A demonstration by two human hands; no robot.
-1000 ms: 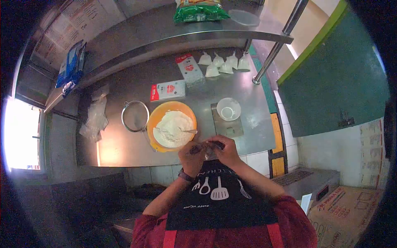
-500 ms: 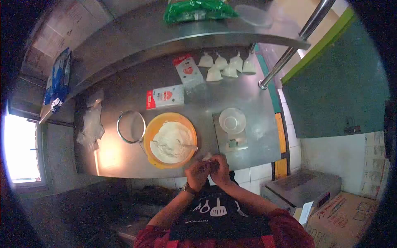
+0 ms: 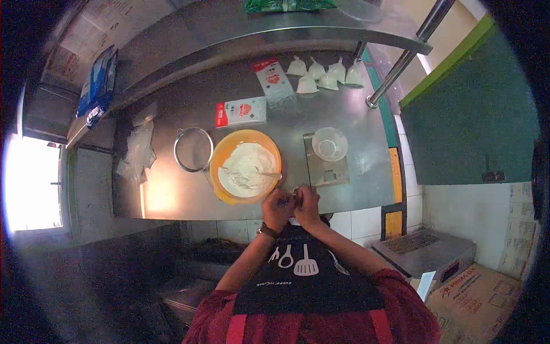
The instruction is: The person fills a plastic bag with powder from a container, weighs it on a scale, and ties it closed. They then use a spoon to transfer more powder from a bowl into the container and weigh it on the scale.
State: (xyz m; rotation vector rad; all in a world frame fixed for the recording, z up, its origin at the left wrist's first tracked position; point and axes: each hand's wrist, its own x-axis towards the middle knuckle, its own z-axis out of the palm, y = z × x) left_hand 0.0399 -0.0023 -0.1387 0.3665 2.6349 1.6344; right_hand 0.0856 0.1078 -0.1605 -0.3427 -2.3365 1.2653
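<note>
Both hands meet close to the table's front edge. My left hand [image 3: 278,208], wearing a wristwatch, has its fingers curled in. Beside it, my right hand [image 3: 307,204] is closed too, its fingertips touching the left's. Whatever they pinch is small and hidden by the fingers. Just ahead and to the left stands a yellow bowl [image 3: 231,196] of white flour [image 3: 247,163], with the handle of a utensil [image 3: 270,174] resting in it. Ahead on the right, a clear plastic cup [image 3: 330,144] rests on a flat kitchen scale [image 3: 334,174].
A round sieve [image 3: 193,149] lies left of the bowl. Behind are two red-and-white packets [image 3: 241,112] and several tied bags of white powder [image 3: 328,79]. Clear plastic bags [image 3: 139,150] lie at far left. A steel shelf [image 3: 229,41] and its post [image 3: 401,69] overhang the back.
The view has tilted, so the table's things sit higher and slightly right. A pale scrap that showed above my fingertips is now out of sight. My hands remain together.
</note>
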